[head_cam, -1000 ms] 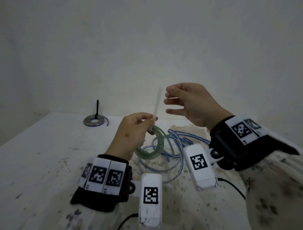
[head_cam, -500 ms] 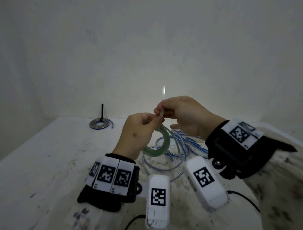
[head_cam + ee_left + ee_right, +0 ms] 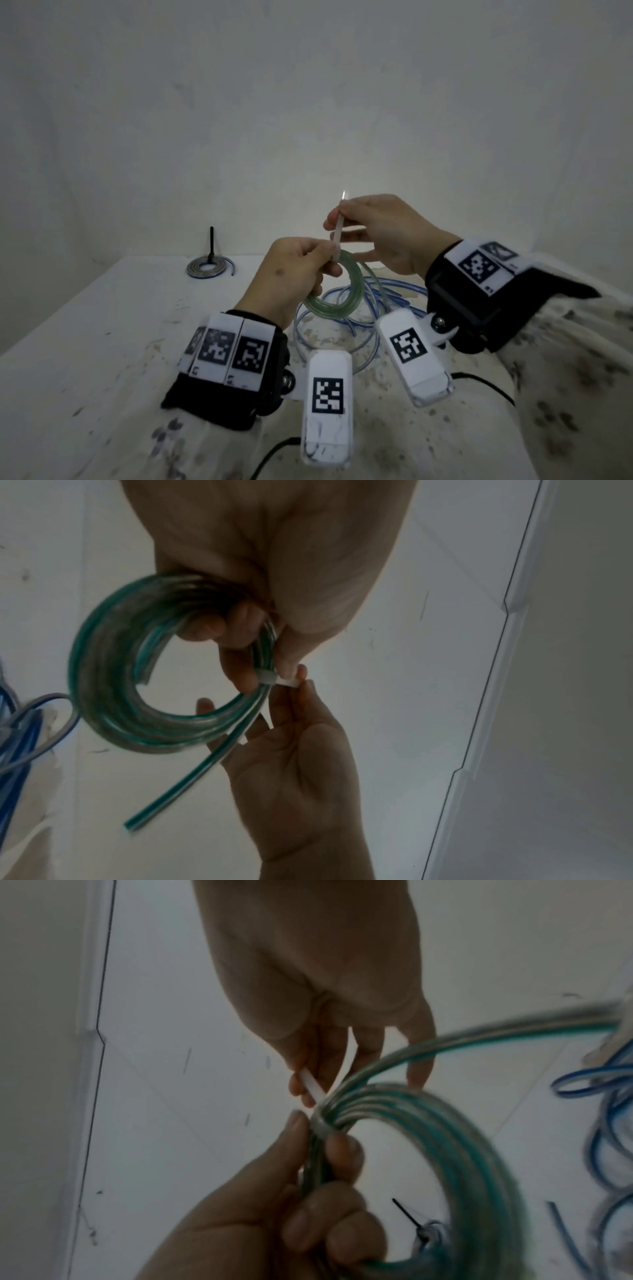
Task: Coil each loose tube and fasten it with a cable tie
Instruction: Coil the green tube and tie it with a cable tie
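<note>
Head view
Left hand (image 3: 294, 270): grip curled round the green tube coil (image 3: 337, 294), held above the bench (image 3: 102, 325), clamped at the coil's upper edge.
Right hand (image 3: 380, 236): thumb and fingers pinched on the tail of the white cable tie (image 3: 338, 236).
Tie axis: near upright, tip leaning slightly away; it rises from the left grip to the right one just above.
Coil: ring faces the camera, hanging down and right of the left grip.
Others: loose blue tubes (image 3: 383, 294) on the bench under the hands; a tied coil (image 3: 209, 269) far left with its black tie standing up.

Left wrist view
Tie head (image 3: 266, 677): seated against the bundle, beside the left fingertips.
Loose tube end (image 3: 178, 788): runs down and left, outside the ring.

Right wrist view
Tail (image 3: 313, 1085): leaves the bundle up and left into the right grip.
Judgement: the pull should follow the tail's line, away from the left hand.
</note>
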